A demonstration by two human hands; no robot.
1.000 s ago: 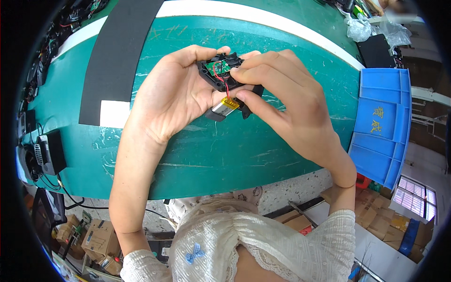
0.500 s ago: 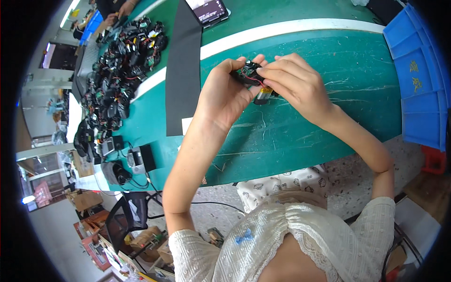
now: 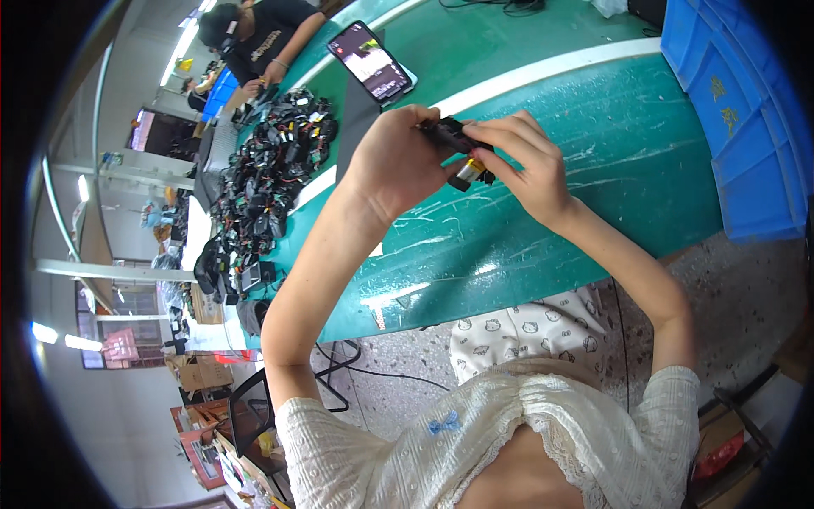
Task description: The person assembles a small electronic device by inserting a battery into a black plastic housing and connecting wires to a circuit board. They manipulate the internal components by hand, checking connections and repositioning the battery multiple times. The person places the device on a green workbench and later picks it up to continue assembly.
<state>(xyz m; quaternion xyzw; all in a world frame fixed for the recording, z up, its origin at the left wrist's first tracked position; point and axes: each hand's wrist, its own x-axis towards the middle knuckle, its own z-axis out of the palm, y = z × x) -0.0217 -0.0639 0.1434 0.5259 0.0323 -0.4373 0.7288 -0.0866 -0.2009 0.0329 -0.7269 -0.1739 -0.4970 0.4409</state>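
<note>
Above the green table, my left hand (image 3: 392,163) is closed round one end of a small black electronic device (image 3: 448,134). My right hand (image 3: 532,170) pinches the device's other side between thumb and fingers. A silver battery with yellow tape (image 3: 468,172) hangs just below the device, close to my right thumb. A small black part shows beside the battery; its kind is unclear. The device's dark casing faces up, and its inside is hidden from view.
A heap of black electronic units with wires (image 3: 267,174) covers the table's left side. A phone (image 3: 370,61) stands propped beyond my hands over a dark mat. At right is a blue plastic bin (image 3: 742,119). Another person (image 3: 271,42) works at the far left.
The view has shifted, bringing the co-worker and more of the phone into sight. The device has turned in my hands: its green circuit board showed before, and now its dark casing shows.
</note>
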